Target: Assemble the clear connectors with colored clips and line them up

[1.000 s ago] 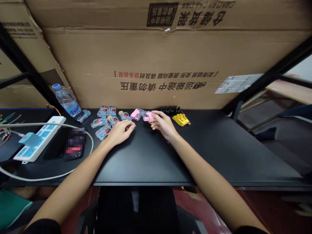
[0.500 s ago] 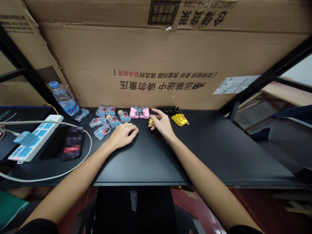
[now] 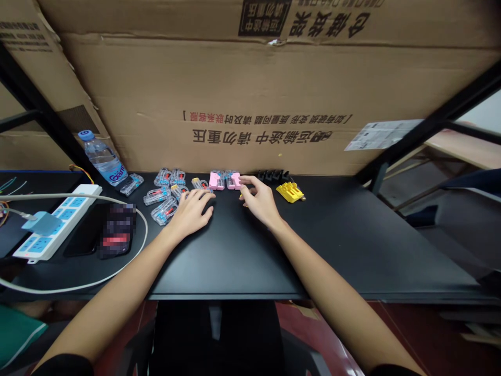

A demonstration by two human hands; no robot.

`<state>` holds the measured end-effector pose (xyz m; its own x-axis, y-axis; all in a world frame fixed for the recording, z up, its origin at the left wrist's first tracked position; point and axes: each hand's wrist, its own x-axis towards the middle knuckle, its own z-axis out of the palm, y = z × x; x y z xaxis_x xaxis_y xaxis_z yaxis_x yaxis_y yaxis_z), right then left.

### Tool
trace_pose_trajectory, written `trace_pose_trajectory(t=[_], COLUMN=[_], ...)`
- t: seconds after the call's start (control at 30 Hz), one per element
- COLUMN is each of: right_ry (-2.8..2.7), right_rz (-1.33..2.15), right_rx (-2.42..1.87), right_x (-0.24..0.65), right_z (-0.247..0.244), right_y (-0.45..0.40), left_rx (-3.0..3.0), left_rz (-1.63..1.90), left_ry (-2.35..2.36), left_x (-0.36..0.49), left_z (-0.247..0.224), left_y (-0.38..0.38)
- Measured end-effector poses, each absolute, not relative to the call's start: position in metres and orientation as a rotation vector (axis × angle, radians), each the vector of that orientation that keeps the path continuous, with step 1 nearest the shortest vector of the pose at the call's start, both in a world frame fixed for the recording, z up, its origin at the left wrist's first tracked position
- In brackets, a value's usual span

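Observation:
My left hand is spread palm down over the right edge of several clear and blue connectors, its fingertips beside the one with a yellow end. My right hand has its thumb and fingers apart, next to the right one of two pink-and-clear pieces. A small yellow bit shows at its fingers; whether it is gripped is hidden. The other pink piece lies to the left. Right of my right hand lie a yellow block and black parts.
At the left are a water bottle, a white power strip with a plug, a dark phone-like object and a looping white cable. A cardboard sheet stands along the back of the black table.
My left hand has spread its fingers and moved left over the connectors. The pink pieces sit slightly apart now, and less yellow shows at my right hand.

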<state>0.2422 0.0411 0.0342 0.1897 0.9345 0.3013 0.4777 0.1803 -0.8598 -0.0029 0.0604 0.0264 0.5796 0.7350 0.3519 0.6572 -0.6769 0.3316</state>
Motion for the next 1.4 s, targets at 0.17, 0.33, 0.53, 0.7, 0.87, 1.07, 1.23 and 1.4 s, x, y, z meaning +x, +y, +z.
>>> trace_pose_trajectory(t=[0.17,0.33,0.53,0.7,0.87,1.07,1.23,1.4], right_ry=[-1.523,-1.419,-1.431,-1.609,-1.712,-1.673,-1.867,-1.742], right_rz=[0.346,0.092,0.047,0.121,0.138,0.140,0.064,0.008], right_rx=[-1.501,-1.798,-2.262,-2.176,-1.942,-1.549,-1.735,-2.078], right_x=[0.263,0.332,0.388,0.379,0.354,0.315,0.310,0.328], right_z=[0.042,0.052,0.042,0.032,0.036,0.055,0.060,0.059], right_y=[0.049,0.055,0.052,0.058,0.059,0.049,0.043,0.044], left_rx=[2.608,2.577,2.590,2.578,2.598,2.615,2.608,2.577], left_rz=[0.724,0.721,0.725,0.707,0.679,0.711,0.637,0.631], left_ry=[0.877,0.556,0.564,0.583,0.622,0.736,0.770,0.786], left_x=[0.001,0.006,0.005,0.005,0.006,0.004,0.002,0.003], left_z=[0.036,0.039,0.038,0.040,0.043,0.045,0.040,0.037], left_y=[0.055,0.049,0.049,0.050,0.047,0.049,0.053,0.053])
